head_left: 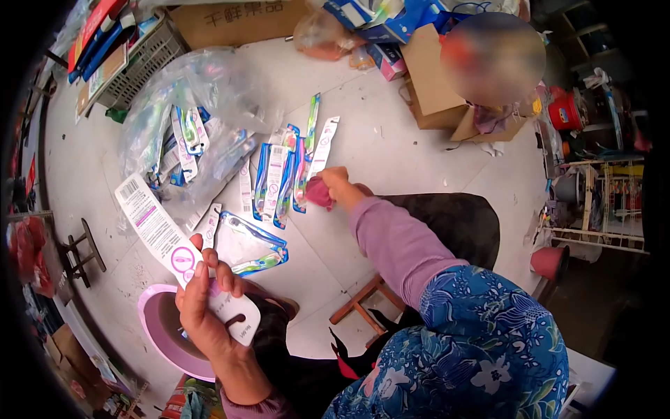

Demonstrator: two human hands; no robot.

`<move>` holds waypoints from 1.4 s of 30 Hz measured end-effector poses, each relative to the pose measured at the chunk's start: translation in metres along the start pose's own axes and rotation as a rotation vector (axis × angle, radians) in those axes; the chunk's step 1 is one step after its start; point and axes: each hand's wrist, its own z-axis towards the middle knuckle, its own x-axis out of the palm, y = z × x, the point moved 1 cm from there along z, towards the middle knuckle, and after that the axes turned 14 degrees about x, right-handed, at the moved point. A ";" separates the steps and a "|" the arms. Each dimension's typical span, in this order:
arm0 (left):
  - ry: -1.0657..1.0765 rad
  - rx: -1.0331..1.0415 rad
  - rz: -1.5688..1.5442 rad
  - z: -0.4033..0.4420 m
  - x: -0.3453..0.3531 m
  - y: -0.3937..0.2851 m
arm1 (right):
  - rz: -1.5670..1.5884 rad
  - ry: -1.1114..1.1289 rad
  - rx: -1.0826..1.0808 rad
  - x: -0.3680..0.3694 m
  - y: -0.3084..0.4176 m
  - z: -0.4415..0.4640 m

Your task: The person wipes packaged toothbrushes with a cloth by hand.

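Observation:
My left hand [209, 314] is raised at the lower left, its fingers closed on a packaged toothbrush [152, 222]. The white printed back of that package, with a barcode and a hanging hole, faces up. Reaching down to the floor, my right hand [338, 184] is closed on a bunched maroon cloth [319, 194]. The cloth touches or covers the lower end of a white-backed package [324, 145]; I cannot tell which. Several toothbrush packages [276, 173] lie side by side left of it. More spill from a clear plastic bag [234, 84].
A pink basin [149, 307] stands by my left forearm. Part of a small wooden stool [359, 302] shows near my legs. An open cardboard box [422, 84] sits at the upper right, a grey crate [139, 75] at the upper left, and a wire rack [600, 202] at the right.

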 end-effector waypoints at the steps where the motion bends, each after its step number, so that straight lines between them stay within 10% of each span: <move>1: 0.042 0.002 0.013 0.001 -0.004 0.001 | 0.052 0.067 -0.009 0.000 -0.001 -0.011; 8: 0.036 0.119 0.360 -0.002 -0.013 0.027 | 0.180 0.497 -0.115 -0.013 -0.017 -0.151; 14: -0.007 0.141 0.422 -0.028 -0.035 0.046 | -0.090 0.759 -0.654 -0.062 -0.015 -0.253; 36: 0.288 -0.094 0.135 -0.134 -0.066 0.071 | -0.170 1.040 -0.517 -0.183 -0.039 -0.308; 40: 0.233 -0.061 0.190 -0.136 -0.081 0.083 | 0.365 0.916 -1.085 -0.200 -0.009 -0.359; 42: 0.320 0.001 0.230 -0.144 -0.095 0.095 | 0.131 0.763 -1.785 -0.200 -0.016 -0.372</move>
